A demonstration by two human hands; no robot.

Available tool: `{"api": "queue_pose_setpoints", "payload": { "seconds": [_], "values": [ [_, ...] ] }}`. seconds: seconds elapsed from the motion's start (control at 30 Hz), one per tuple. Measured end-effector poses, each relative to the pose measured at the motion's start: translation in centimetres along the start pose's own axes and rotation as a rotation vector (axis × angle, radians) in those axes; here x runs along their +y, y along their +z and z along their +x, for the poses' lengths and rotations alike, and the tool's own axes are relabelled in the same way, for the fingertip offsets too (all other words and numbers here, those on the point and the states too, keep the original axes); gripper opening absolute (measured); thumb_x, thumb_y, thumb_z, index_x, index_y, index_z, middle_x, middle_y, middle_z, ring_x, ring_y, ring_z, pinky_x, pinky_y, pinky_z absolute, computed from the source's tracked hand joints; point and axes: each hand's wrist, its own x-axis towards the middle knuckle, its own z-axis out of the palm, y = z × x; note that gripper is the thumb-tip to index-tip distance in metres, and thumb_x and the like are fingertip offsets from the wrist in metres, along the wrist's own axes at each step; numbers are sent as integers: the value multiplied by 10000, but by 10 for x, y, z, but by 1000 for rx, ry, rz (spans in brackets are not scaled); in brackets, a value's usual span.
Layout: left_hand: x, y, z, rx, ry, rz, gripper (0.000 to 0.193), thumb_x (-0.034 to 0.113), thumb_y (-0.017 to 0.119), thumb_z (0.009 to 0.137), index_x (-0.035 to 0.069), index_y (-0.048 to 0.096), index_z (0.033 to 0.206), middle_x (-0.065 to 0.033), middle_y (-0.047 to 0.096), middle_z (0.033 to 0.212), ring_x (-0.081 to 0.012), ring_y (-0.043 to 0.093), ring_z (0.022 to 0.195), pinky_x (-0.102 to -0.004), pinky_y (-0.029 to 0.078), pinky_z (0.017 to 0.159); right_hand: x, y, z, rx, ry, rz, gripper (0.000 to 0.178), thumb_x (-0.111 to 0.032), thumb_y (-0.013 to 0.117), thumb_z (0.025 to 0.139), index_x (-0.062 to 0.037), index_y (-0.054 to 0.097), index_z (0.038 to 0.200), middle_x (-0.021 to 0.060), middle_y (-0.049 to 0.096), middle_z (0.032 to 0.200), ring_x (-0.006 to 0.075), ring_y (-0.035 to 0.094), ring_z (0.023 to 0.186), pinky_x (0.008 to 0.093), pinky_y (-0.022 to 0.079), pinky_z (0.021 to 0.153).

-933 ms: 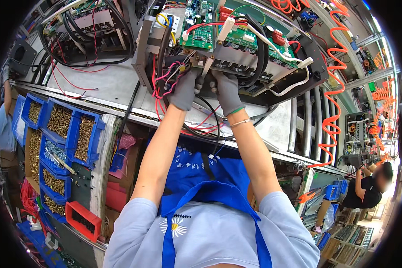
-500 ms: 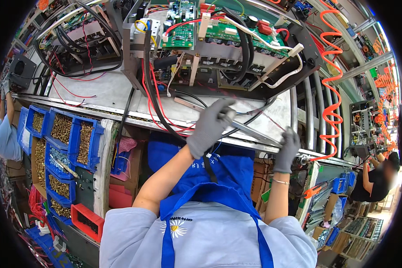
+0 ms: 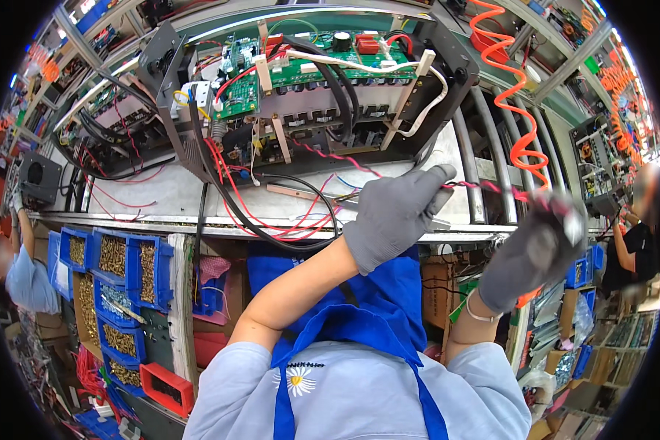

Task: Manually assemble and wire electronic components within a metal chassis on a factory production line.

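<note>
A red-and-black twisted wire pair [image 3: 484, 186] runs out of the open electronics chassis [image 3: 447, 110] and across to the right. My left hand [image 3: 396, 216], in a grey glove, is closed on it above the bench's front edge. Farther right, my gloved right hand [image 3: 528, 253] is closed round the same pair near its end; motion smears its fingers. Inside the chassis are a green circuit board [image 3: 308, 77] and thick black cables [image 3: 350, 95]. A black cable and loose red wires [image 3: 235, 213] hang in front of it. A flat metal bar [image 3: 290, 192] lies by the left hand.
Blue bins [image 3: 114, 253] of screws and a red bin [image 3: 166, 389] stand at the lower left. Metal rollers [image 3: 471, 169] and an orange coiled hose [image 3: 521, 110] are on the right. A second chassis [image 3: 117, 121] sits at the left. Other people work at both sides.
The twisted pair is now stretched between my hands. My right hand has moved right and up toward the camera, my left hand slightly right. The long metal strip is no longer in my hands.
</note>
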Motion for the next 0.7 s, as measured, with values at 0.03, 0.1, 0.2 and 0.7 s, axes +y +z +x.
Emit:
{"api": "queue_pose_setpoints", "payload": {
  "seconds": [0.03, 0.1, 0.2, 0.7],
  "values": [
    [0, 1, -2, -13, -33, 2, 240, 239, 623, 934, 131, 638, 1148, -91, 692, 826, -279, 669, 669, -377, 485, 529, 5, -2, 4, -136, 124, -106, 262, -168, 568, 957, 44, 635, 1097, 133, 655, 957, 188, 639, 864, 313, 518, 811],
    [3, 1, -4, -51, -102, 1, 223, 252, 630, 929, 134, 634, 1118, -124, 658, 729, -317, 655, 634, -411, 470, 522, 16, 2, 8, -353, 339, -142, 258, -127, 556, 966, 42, 639, 1143, 149, 673, 1033, 194, 657, 932, 349, 519, 909],
    [-7, 3, -7, -100, -205, 60, 222, 254, 639, 918, 131, 633, 1102, -137, 650, 715, -345, 643, 622, -442, 465, 524, 27, 34, 4, -612, 495, -85, 291, -111, 548, 971, 47, 625, 1203, 141, 684, 1059, 184, 672, 931, 316, 534, 873],
    [-31, -92, 33, 143, -497, -766, 262, 262, 619, 966, 47, 701, 1091, 6, 676, 846, -46, 617, 688, -179, 472, 568, 20, 77, 21, -1146, 131, -557, 213, -172, 675, 868, -68, 691, 1052, 124, 667, 896, 242, 652, 712, 315, 512, 652]
  ]
}}
